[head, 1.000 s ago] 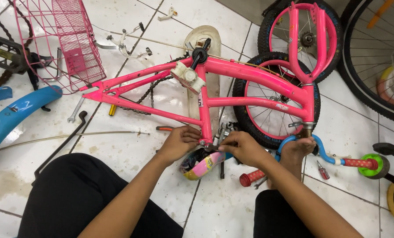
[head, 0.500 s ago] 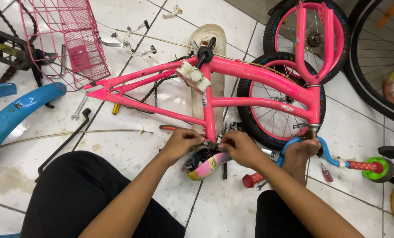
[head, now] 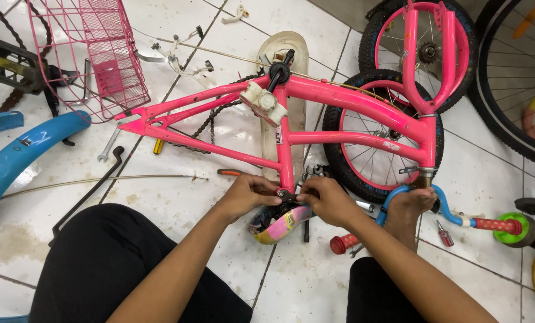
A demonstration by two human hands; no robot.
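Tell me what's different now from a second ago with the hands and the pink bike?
Very little. The left hand and right hand have closed in a bit tighter together at the clamp where the saddle meets the pink bike frame. Nothing was picked up or let go. The frame, the pink basket and the blue mudguard lie where they were; only the camera shifted.

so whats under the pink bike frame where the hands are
Under the pink frame, a colourful saddle lies on the tiled floor. The left hand and right hand cover the seat clamp.
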